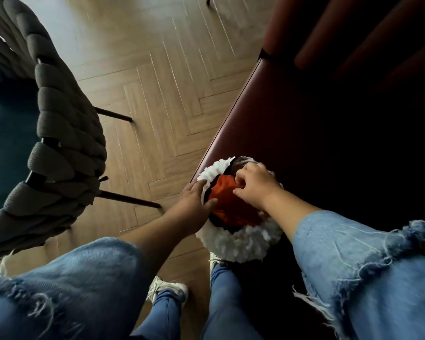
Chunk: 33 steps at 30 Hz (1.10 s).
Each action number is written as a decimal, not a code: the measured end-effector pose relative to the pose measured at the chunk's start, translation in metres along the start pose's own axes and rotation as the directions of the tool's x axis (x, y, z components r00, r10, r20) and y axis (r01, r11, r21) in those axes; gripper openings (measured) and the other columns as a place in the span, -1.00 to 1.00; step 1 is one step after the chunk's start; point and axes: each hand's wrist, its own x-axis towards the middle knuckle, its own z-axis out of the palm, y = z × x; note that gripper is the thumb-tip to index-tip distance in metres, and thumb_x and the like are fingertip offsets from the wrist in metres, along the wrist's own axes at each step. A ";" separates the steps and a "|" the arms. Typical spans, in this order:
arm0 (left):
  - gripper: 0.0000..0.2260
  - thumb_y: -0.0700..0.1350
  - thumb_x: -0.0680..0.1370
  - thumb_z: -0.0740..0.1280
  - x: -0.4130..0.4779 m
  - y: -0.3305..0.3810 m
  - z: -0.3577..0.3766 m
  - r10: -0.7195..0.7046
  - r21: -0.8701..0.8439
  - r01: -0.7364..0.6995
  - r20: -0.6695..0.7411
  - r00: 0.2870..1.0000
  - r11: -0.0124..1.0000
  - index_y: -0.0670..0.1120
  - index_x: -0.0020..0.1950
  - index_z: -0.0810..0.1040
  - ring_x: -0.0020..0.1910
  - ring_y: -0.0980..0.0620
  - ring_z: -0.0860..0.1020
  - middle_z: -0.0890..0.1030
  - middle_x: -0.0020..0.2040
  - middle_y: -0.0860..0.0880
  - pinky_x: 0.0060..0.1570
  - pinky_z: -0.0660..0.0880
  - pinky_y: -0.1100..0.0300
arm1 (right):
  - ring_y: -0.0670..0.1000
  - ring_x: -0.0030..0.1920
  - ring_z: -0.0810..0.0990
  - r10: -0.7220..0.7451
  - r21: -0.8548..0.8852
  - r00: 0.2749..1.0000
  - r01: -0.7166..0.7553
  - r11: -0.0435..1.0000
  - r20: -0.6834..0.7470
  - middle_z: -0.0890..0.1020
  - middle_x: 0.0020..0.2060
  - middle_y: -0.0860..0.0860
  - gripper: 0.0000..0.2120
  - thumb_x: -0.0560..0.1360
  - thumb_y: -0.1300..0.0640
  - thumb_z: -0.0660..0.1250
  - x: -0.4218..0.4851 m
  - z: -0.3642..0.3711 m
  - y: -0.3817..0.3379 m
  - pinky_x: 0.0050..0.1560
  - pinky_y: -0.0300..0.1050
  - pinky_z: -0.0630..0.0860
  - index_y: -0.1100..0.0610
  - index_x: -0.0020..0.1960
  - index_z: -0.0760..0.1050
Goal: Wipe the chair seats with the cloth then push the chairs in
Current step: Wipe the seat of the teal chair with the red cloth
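Both hands grasp 1 cloth: your right hand pinches its orange centre with curled fingers, and your left hand clamps the white fringed rim between fingers and thumb.
Item 1: dark red seat, with the cloth on its near corner.
Item 2: grey braided chair, well apart on your left.
Step, as judged: readying the cloth to wipe seat 1.
Next move calls for flattening the cloth, then sweeping it across the seat.
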 end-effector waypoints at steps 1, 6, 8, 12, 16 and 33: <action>-0.39 0.10 0.56 0.25 -0.002 0.001 -0.004 0.005 -0.006 -0.005 -0.008 1.000 1.000 0.04 0.53 0.09 0.48 -0.06 0.23 0.15 0.55 -0.04 0.36 0.27 0.05 | 0.07 0.16 0.45 0.004 0.082 0.998 -0.009 0.997 0.061 0.55 0.03 0.01 -0.85 0.36 -0.04 0.43 -0.001 -0.007 -0.002 0.05 -0.17 0.34 -0.05 -0.23 0.47; -0.29 0.09 0.49 0.35 -0.023 0.013 -0.046 0.008 -0.102 -0.018 -0.093 0.996 0.995 0.08 0.54 0.04 0.45 -0.08 0.29 0.20 0.53 -0.05 0.37 0.32 0.02 | 0.07 -0.28 0.50 -0.049 0.500 0.973 -0.072 0.863 0.225 0.51 -0.32 0.07 -0.81 0.39 0.15 0.43 -0.004 -0.070 -0.042 -0.26 -0.05 0.47 0.05 -0.29 0.43; -0.27 0.10 0.49 0.35 -0.036 0.017 -0.072 0.002 -0.178 -0.028 -0.144 0.990 0.984 0.09 0.54 0.02 0.45 -0.07 0.30 0.22 0.52 -0.05 0.38 0.34 -0.02 | 0.04 -0.28 0.48 -0.127 0.529 0.975 0.011 0.849 0.182 0.51 -0.31 0.05 -0.83 0.43 0.14 0.42 -0.005 -0.104 -0.072 -0.23 -0.08 0.43 0.05 -0.25 0.44; -0.30 0.10 0.51 0.32 -0.075 0.006 -0.135 -0.046 -0.369 -0.076 -0.310 0.950 0.926 0.04 0.54 0.03 0.37 -0.08 0.41 0.37 0.45 -0.09 0.35 0.38 0.02 | 0.01 -0.24 0.49 -0.264 0.609 0.963 0.182 0.772 0.048 0.52 -0.28 0.04 -0.87 0.46 0.15 0.42 -0.012 -0.161 -0.154 -0.18 -0.07 0.46 0.08 -0.19 0.47; -0.59 0.02 0.51 0.36 -0.125 -0.029 -0.194 -0.159 -0.549 -0.102 -0.408 0.899 0.830 -0.08 0.30 0.43 -0.07 -0.01 0.60 0.63 0.11 -0.12 -0.05 0.53 0.14 | 0.00 -0.29 0.52 -0.378 0.544 0.926 0.319 0.776 -0.003 0.55 -0.27 0.02 -0.90 0.49 0.05 0.39 -0.025 -0.190 -0.237 -0.39 -0.17 0.43 0.03 -0.13 0.48; -0.82 -0.16 0.62 0.17 -0.269 -0.230 -0.346 -0.296 -0.821 -0.448 -0.553 0.779 0.354 -0.13 0.17 0.48 -0.11 -0.09 0.62 0.60 0.00 -0.19 -0.13 0.62 0.00 | -0.01 -0.08 0.61 -0.675 0.506 0.713 0.518 0.689 0.189 0.64 -0.04 0.09 -0.69 0.55 -0.02 0.28 -0.077 -0.117 -0.550 -0.08 -0.18 0.56 0.13 0.22 0.48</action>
